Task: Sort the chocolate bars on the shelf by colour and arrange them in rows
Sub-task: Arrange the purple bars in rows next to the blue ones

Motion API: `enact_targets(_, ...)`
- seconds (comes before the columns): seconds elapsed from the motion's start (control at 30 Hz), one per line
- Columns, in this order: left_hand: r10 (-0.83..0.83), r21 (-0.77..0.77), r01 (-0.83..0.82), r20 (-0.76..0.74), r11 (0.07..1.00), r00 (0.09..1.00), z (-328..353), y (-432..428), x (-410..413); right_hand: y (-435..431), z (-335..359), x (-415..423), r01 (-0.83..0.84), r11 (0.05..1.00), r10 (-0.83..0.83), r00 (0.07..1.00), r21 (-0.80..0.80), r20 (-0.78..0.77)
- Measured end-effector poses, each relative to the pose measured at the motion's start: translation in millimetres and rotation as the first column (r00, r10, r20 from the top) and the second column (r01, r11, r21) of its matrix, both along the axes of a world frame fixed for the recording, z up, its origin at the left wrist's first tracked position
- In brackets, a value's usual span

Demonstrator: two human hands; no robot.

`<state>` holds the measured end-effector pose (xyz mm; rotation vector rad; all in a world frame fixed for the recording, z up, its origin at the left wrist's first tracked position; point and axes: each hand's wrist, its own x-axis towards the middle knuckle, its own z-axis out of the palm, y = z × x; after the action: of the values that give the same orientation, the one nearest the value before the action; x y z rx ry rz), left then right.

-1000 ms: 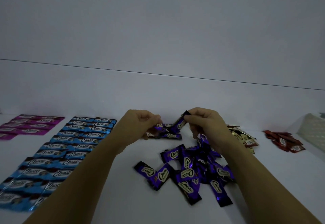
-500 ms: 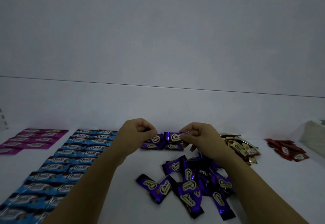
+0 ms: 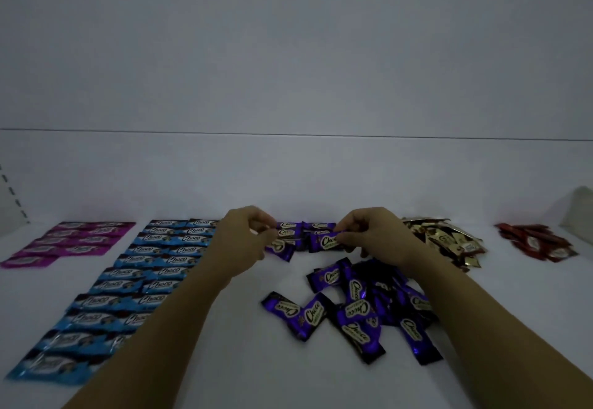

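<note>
On the white shelf [image 3: 224, 360], my right hand [image 3: 372, 232] pinches one end of a purple bar [image 3: 325, 243], held flat at the front of a short double row of purple bars [image 3: 293, 227]. My left hand [image 3: 247, 235] has curled fingers on the left purple bar [image 3: 280, 248] of that row; its fingertips are partly hidden. A loose heap of purple bars [image 3: 356, 309] lies below my right hand. Blue bars [image 3: 141, 277] lie in two long rows on the left. Pink bars [image 3: 77, 241] lie in rows at the far left.
A heap of gold bars [image 3: 449, 241] lies right of my right hand, and a heap of red bars [image 3: 539, 241] further right. A pale box [image 3: 580, 213] stands at the right edge. The shelf's white back wall [image 3: 288, 168] rises just behind the rows.
My right hand has brought the purple bar down from a raised, tilted position to lie flat at the front of the purple row. My left hand stayed at the row's left bars.
</note>
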<state>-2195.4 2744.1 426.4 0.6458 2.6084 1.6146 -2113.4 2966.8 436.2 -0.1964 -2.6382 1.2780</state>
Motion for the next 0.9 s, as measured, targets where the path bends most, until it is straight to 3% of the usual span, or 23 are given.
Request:
enact_targets(0.2,0.035,0.086,-0.029,-0.065,0.996,0.997,0.9,-0.3,1.6,-3.9,-4.5,-2.7,0.011,1.0,-0.011,0.999,0.011,0.031)
enact_targets(0.33,-0.003,0.111,0.003,-0.002,0.994,1.0,-4.6,-0.2,2.2,-5.3,-11.0,-5.5,0.025,0.989,-0.029,0.999,0.148,0.025)
enact_targets(0.53,0.011,0.159,0.003,-0.085,0.987,0.996,-6.0,-0.2,3.8,-9.3,-14.9,-4.8,0.066,0.871,-0.095,0.995,0.486,0.035)
enact_targets(0.6,-0.004,0.137,0.021,-0.121,0.99,0.993,-8.2,0.2,3.9,-8.5,-10.2,-2.2,0.1,0.848,-0.101,0.995,0.521,-0.026)
enact_targets(0.7,-0.065,0.006,0.067,-0.178,0.998,0.982,-14.9,3.8,0.6,-11.4,-1.3,0.0,0.064,0.846,-0.026,0.997,0.53,-0.079)
enact_targets(0.9,-0.232,-0.368,0.112,-0.3,0.923,0.925,-19.4,12.6,-2.1,-24.0,-9.3,-1.8,-0.072,0.787,0.042,0.997,0.613,0.064)
